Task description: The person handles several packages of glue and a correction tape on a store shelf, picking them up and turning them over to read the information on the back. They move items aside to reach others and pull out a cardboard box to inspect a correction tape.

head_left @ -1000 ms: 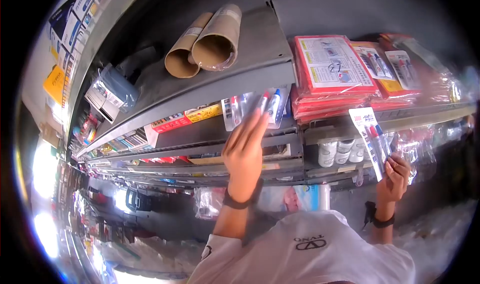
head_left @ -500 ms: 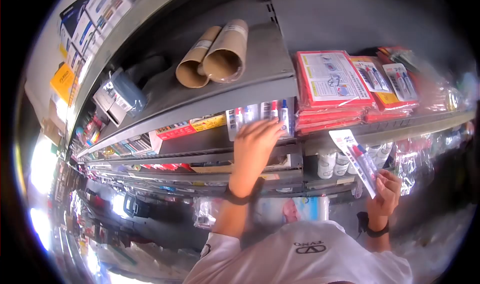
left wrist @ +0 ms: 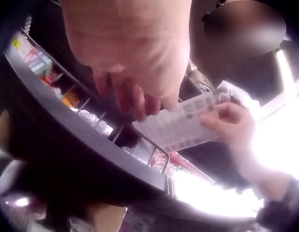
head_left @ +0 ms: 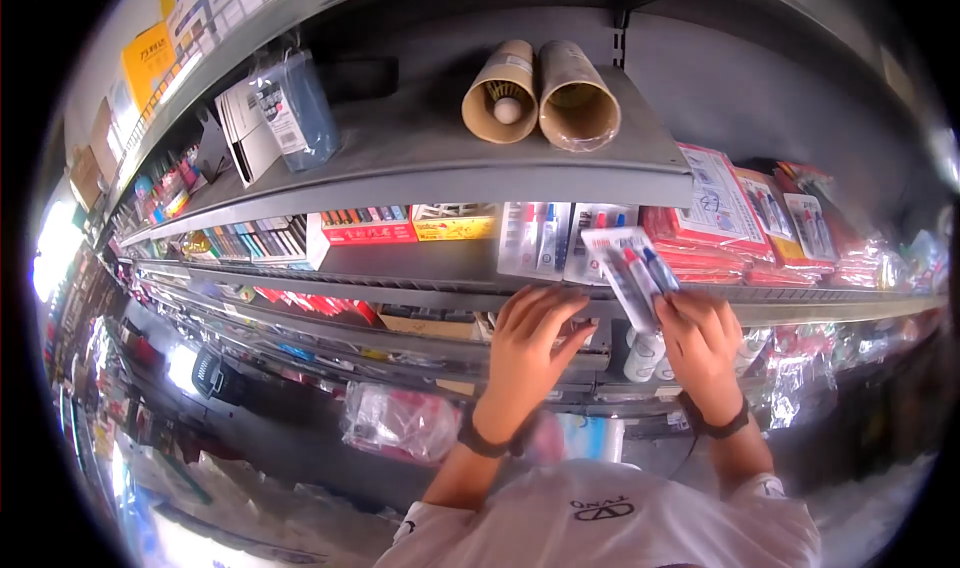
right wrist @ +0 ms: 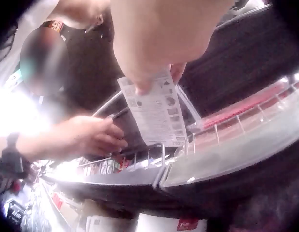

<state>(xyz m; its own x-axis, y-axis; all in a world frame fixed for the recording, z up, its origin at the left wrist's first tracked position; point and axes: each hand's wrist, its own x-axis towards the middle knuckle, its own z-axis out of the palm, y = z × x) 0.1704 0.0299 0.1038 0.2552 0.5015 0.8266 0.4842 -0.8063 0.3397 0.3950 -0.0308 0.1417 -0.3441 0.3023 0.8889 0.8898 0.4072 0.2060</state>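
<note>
My right hand (head_left: 703,343) pinches a carded pack of pens (head_left: 632,278) by its lower right edge; red and blue caps show through the clear plastic. In the right wrist view the printed back of this pack (right wrist: 156,116) faces the camera. My left hand (head_left: 538,343) is just left of it, fingers loosely bent and holding nothing, in front of the shelf edge. Behind the hands, two similar pen packs (head_left: 535,240) stand side by side on the shelf under the upper board. The held pack partly overlaps the right one.
Two cardboard tubes (head_left: 580,113), one with a shuttlecock inside, lie on the upper shelf (head_left: 420,183). Stacked red-edged packets (head_left: 710,228) sit to the right with more pen packs on top. Red and yellow boxes (head_left: 455,226) stand left of the shelved packs. A wire rail (right wrist: 217,135) edges the shelf.
My left hand has come away from the shelved pen packs, down toward me. My right hand has brought its pack leftward and up, in front of them. The head view has turned rightward.
</note>
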